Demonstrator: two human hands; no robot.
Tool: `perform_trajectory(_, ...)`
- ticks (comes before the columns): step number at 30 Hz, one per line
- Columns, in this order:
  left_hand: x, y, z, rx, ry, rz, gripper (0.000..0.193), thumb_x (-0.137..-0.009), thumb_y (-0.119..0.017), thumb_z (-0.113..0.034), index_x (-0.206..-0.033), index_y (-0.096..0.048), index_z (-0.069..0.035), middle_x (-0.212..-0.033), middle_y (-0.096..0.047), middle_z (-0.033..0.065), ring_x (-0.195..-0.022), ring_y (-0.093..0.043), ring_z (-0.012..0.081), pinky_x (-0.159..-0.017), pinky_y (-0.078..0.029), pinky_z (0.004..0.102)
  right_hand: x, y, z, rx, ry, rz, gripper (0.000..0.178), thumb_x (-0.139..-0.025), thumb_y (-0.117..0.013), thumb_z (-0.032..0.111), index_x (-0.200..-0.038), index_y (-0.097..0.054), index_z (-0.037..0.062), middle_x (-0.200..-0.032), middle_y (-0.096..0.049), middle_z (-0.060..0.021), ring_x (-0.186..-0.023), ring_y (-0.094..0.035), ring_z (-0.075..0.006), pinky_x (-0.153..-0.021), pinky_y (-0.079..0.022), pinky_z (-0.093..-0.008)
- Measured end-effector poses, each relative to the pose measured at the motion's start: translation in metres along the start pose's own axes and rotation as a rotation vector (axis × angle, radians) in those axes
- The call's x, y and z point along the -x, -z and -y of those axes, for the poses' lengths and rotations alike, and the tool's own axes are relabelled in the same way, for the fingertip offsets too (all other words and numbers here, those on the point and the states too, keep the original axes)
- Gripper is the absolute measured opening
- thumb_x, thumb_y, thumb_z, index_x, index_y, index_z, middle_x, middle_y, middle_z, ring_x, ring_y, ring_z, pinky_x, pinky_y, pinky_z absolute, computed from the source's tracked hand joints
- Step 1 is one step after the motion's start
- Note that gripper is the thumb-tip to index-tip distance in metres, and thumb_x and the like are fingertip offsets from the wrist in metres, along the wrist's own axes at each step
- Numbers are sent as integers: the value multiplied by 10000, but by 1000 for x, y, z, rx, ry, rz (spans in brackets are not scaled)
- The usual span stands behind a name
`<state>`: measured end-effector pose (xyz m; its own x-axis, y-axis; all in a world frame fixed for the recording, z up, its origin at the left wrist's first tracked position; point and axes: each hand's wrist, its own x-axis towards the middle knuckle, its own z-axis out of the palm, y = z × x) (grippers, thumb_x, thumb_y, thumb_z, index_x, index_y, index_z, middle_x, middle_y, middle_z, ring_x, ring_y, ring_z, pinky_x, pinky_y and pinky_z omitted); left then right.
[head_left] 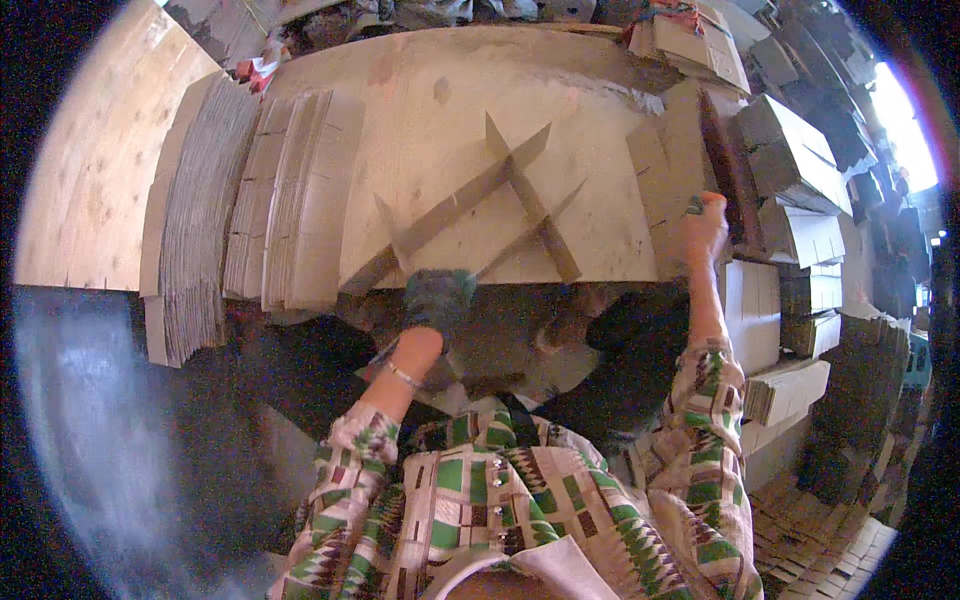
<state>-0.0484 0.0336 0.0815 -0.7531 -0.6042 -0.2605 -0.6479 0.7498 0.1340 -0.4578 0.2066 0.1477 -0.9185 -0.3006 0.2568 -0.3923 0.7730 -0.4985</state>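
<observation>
Several slotted cardboard strips (460, 198) stand crossed into an open lattice on the wooden tabletop. My left hand (440, 292), in a dark green glove, is at the table's near edge beside the lattice's near corner. Its fingers are blurred, and whether they grip a strip cannot be made out. Over on the right, my right hand (706, 225) is closed, with something dark green around its fingertips. It rests against the cardboard pieces (680, 140) at the table's right side; what its fingers hold, if anything, is hidden.
Stacks of cardboard strips (205, 190) and slotted sheets (310, 190) line the left of the wooden tabletop (400, 110). More cardboard bundles (790, 150) are piled at the right. A pale plywood board (90, 180) is at far left. My knees are under the table's near edge.
</observation>
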Motion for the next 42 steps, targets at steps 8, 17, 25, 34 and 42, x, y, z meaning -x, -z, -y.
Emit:
perform_trajectory(8,-15,1,-7,198,72,-59,298,-945,-512,-306,-1017,-746,-136,-997,-734,180,-916,-722,379,-821,-563,505,45,-2,24,-141,364,-79,707,-781,-590,-57,-1458,-522,134,-1068,-725,-235,-905,-727,-388,-776,-576,-457)
perform_trajectory(17,-20,13,-14,156,-6,2,285,-955,-486,-250,-1033,-730,-126,-1016,-737,174,-943,-722,368,-816,-570,479,197,-22,121,-288,709,449,1063,-645,-628,-115,-1607,-285,181,-979,-709,-242,-785,-694,-415,-666,-557,-492)
perform_trajectory(25,-24,-10,-1,224,56,-40,356,-983,-482,-357,-1071,-740,-130,-1081,-739,159,-1001,-722,355,-841,-575,501,214,-58,136,-197,814,553,1040,-666,-638,-109,-1602,-269,156,-997,-705,-221,-815,-694,-427,-663,-565,-503)
perform_trajectory(34,-20,19,-2,318,94,103,367,-996,-454,-337,-1119,-735,-136,-1154,-723,153,-1060,-704,354,-905,-560,477,214,-68,128,-196,788,510,1071,-652,-640,-133,-1608,-263,169,-976,-699,-220,-795,-684,-419,-661,-540,-498)
perform_trajectory(42,-26,26,5,288,77,98,399,-988,-489,-397,-1208,-681,-126,-1202,-706,162,-1092,-686,374,-947,-536,512,221,-63,143,-158,740,493,1061,-659,-642,-127,-1607,-265,166,-931,-687,-202,-793,-677,-417,-653,-533,-500)
